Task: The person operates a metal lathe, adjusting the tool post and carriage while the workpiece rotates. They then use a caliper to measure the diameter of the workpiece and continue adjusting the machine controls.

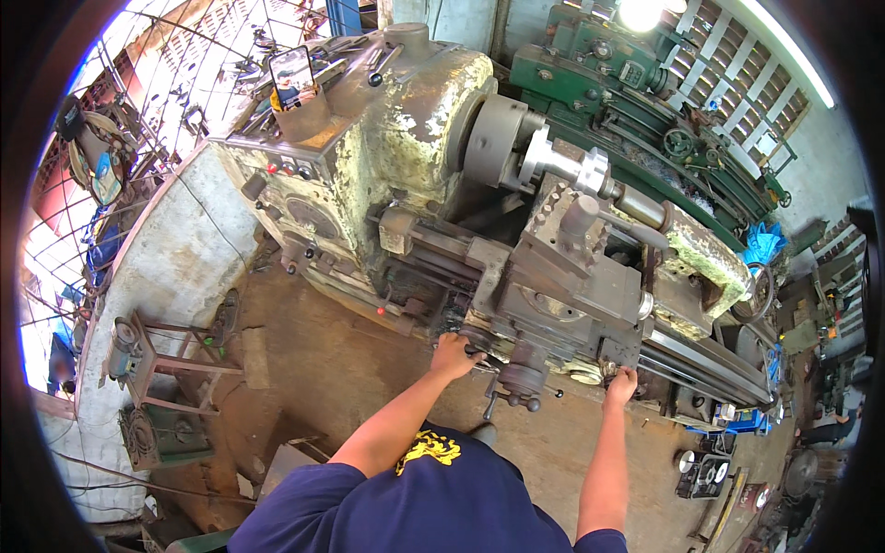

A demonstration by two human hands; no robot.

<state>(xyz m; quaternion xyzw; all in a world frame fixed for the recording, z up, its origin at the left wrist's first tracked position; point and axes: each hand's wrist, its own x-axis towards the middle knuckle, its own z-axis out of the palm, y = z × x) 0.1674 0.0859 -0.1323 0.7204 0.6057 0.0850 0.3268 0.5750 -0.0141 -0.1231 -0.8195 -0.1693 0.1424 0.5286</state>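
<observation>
While left fingers [455, 354] wrap dark handle [474, 350], right fingers [623, 378] curl at lathe carriage [544, 315], hold unclear.

Gripping a dark handle [476, 351] with left fingers [451, 343], touching the big machine [544, 297] with right fingers [625, 376], with shiny metal [593, 172] above both.

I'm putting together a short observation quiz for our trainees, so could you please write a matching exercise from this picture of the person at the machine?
Things:
1. Left hand
2. Phone
3. Right hand
4. Machine behind

Places and colours:
A. To the right of the ball-ended crank
B. Mainly green
C. To the left of the ball-ended crank
D. Upright, by a round brown container

Right pairs: 1-C, 2-D, 3-A, 4-B
</observation>
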